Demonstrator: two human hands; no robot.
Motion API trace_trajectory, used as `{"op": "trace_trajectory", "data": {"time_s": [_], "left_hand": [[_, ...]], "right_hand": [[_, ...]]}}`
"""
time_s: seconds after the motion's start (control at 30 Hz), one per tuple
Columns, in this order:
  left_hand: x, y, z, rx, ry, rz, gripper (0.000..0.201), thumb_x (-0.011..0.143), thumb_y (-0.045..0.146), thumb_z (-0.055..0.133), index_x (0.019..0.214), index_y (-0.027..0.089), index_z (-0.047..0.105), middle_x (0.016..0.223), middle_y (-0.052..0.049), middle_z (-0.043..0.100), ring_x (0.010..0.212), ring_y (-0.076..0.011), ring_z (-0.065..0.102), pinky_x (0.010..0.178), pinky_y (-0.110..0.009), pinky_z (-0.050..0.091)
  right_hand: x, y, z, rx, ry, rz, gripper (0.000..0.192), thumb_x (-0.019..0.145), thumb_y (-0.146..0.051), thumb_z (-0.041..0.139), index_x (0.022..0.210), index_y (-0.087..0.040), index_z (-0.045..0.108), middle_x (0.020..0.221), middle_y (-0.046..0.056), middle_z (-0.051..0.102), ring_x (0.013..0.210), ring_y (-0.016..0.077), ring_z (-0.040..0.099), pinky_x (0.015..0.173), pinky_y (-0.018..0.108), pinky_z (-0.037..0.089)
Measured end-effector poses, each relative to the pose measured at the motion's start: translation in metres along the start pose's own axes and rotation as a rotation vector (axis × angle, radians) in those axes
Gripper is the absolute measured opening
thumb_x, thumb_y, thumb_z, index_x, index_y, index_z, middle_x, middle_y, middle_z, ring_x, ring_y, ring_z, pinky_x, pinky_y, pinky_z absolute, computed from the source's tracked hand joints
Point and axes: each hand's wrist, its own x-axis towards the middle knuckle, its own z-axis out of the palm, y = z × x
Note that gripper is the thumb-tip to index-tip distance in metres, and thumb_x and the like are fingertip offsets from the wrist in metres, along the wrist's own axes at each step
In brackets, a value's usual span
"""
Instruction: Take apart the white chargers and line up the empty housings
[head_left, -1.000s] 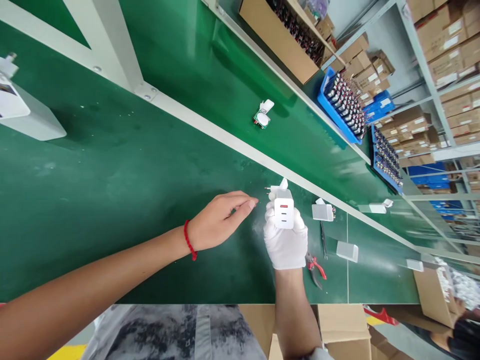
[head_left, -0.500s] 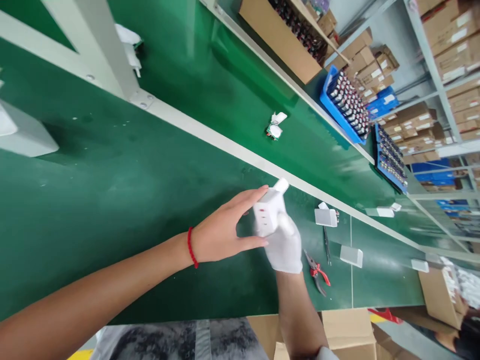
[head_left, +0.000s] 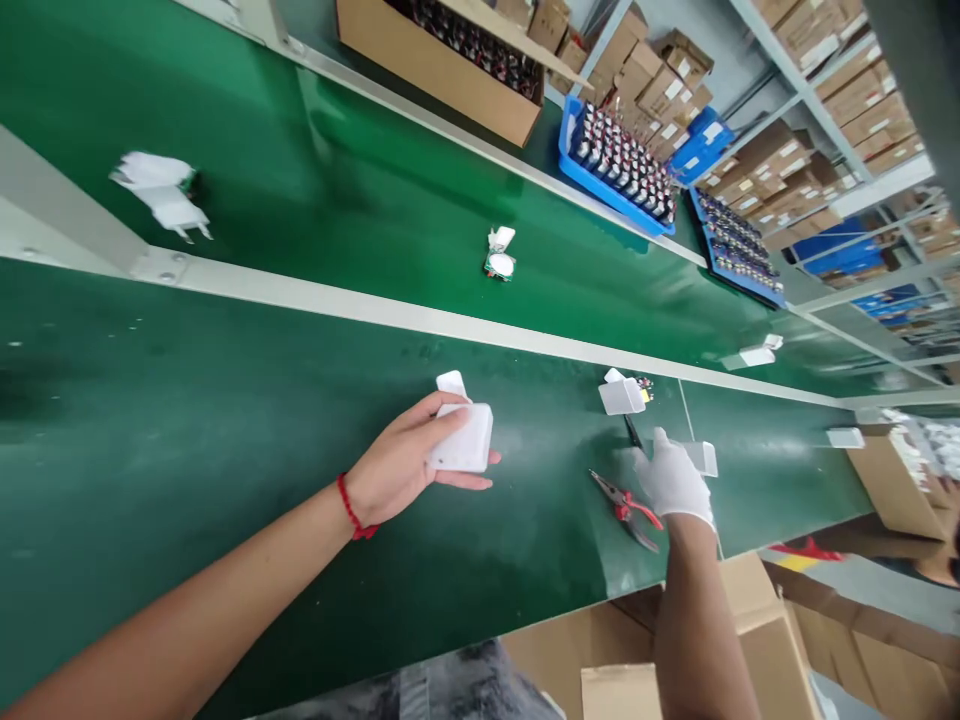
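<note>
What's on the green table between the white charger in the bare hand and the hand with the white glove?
In the head view, red-handled pliers lie between the white charger and the gloved right hand, close beside the glove. Otherwise only bare green table.

White parts on a green bench

The bare left hand [head_left: 397, 465], a red string [head_left: 350, 508] at its wrist, holds a plain white charger [head_left: 463, 440]. The right hand [head_left: 671, 480] wears a white glove. The mat [head_left: 225, 420] is dark green, the pliers [head_left: 626, 510] have red handles, the trays [head_left: 611, 160] are blue, the boxes [head_left: 442, 65] brown.
</note>
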Motion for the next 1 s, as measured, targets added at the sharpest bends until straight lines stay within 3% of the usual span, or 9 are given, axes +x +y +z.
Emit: {"op": "trace_trajectory", "data": {"time_s": [0.07,0.13,0.27,0.33,0.4,0.47,0.63,0.8,1.0], "left_hand": [[0.003,0.005,0.009,-0.053,0.097,0.031,0.015,0.094,0.029,0.055,0.102,0.017,0.055,0.099,-0.009,0.067,0.086,-0.0322,0.073,0.067,-0.046,0.062],[0.007,0.01,0.016,-0.087,0.159,0.085,0.017,0.097,0.028,0.047,0.102,0.013,0.056,0.086,-0.009,0.066,0.07,-0.0267,0.071,0.057,-0.038,0.059],[0.01,0.016,0.031,-0.205,0.196,0.188,0.016,0.097,0.022,0.044,0.096,0.01,0.056,0.073,-0.006,0.06,0.053,-0.0136,0.056,0.044,-0.024,0.044],[0.01,0.015,0.037,-0.244,0.213,0.209,0.013,0.096,0.021,0.048,0.095,0.011,0.056,0.075,-0.006,0.06,0.054,-0.0121,0.053,0.046,-0.023,0.042],[0.01,0.013,0.043,-0.253,0.231,0.236,0.013,0.095,0.023,0.051,0.094,0.012,0.056,0.078,-0.007,0.06,0.057,-0.0127,0.054,0.047,-0.024,0.042],[0.009,0.009,0.048,-0.249,0.258,0.262,0.015,0.095,0.025,0.052,0.093,0.012,0.057,0.082,-0.008,0.061,0.063,-0.0145,0.057,0.05,-0.025,0.044],[0.002,0.003,0.055,-0.242,0.3,0.285,0.016,0.096,0.026,0.052,0.095,0.012,0.06,0.088,-0.008,0.061,0.071,-0.0154,0.058,0.051,-0.025,0.046],[-0.002,0.001,0.054,-0.265,0.308,0.32,0.015,0.096,0.026,0.052,0.098,0.013,0.058,0.088,-0.006,0.059,0.072,-0.0138,0.057,0.052,-0.024,0.046],[-0.001,-0.003,0.054,-0.252,0.314,0.383,0.013,0.095,0.028,0.056,0.095,0.015,0.056,0.086,-0.003,0.058,0.072,-0.013,0.057,0.054,-0.023,0.047]], "right_hand": [[0.018,0.023,0.012,-0.036,-0.044,0.036,0.038,0.077,-0.021,0.054,0.107,-0.003,0.068,0.087,0.026,0.068,0.074,0.0391,0.07,0.065,0.047,0.05],[0.023,0.035,0.017,-0.016,-0.083,0.021,0.029,0.073,-0.017,0.055,0.095,-0.007,0.071,0.079,0.022,0.069,0.073,0.0393,0.07,0.067,0.048,0.051],[-0.004,0.022,0.004,0.106,-0.07,-0.054,0.013,0.077,-0.025,0.056,0.081,-0.021,0.068,0.08,0.012,0.07,0.078,0.0333,0.07,0.072,0.046,0.054],[-0.032,-0.003,-0.008,0.334,0.021,-0.144,0.01,0.081,-0.032,0.058,0.086,-0.027,0.065,0.091,0.008,0.072,0.081,0.0276,0.072,0.073,0.042,0.058],[-0.061,-0.036,-0.015,1.018,0.174,-0.432,0.012,0.079,-0.026,0.065,0.091,-0.029,0.063,0.085,0.003,0.07,0.073,0.026,0.073,0.067,0.044,0.061],[-0.081,-0.07,-0.017,1.304,0.129,-0.729,0.029,0.078,-0.013,0.066,0.102,-0.031,0.065,0.095,0.002,0.073,0.083,0.0274,0.074,0.074,0.05,0.063],[-0.092,-0.11,-0.007,1.077,0.264,-1.068,0.058,0.076,-0.003,0.068,0.127,-0.029,0.061,0.115,0.006,0.073,0.099,0.0267,0.073,0.08,0.044,0.064],[-0.091,-0.114,-0.004,0.875,0.339,-1.13,0.07,0.075,-0.003,0.071,0.138,-0.027,0.052,0.123,0.008,0.069,0.101,0.0241,0.072,0.081,0.036,0.064],[-0.095,-0.118,-0.01,0.67,0.453,-1.154,0.065,0.077,-0.009,0.073,0.136,-0.027,0.053,0.12,0.008,0.071,0.098,0.023,0.073,0.078,0.034,0.064]]}}
